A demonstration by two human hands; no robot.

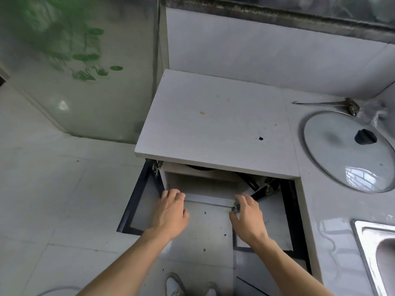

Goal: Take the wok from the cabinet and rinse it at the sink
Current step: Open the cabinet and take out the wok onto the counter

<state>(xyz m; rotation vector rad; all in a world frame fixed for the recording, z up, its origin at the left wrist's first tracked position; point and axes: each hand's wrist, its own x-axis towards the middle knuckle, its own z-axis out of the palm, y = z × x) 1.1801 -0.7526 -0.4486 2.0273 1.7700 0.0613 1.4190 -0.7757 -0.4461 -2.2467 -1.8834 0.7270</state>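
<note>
The cabinet (203,184) under the white countertop (213,124) stands with both doors swung out. Inside, on an upper shelf, only the dark rim of the wok (199,167) and its black handle (249,181) show; the countertop hides the rest. My left hand (171,210) reaches to the cabinet's lower front edge at the left, fingers fairly straight and holding nothing. At the right of that edge my right hand (248,214) lies beside a metal hinge, fingers relaxed and empty. Both hands are below the wok and apart from it.
The black-framed left door (132,201) and right door (290,210) flank my arms. A glass lid (337,154) with a black knob lies on the counter at right, a metal hook tool (327,102) behind it. The steel sink (363,242) is at the lower right. My shoes (175,285) are on the tiled floor.
</note>
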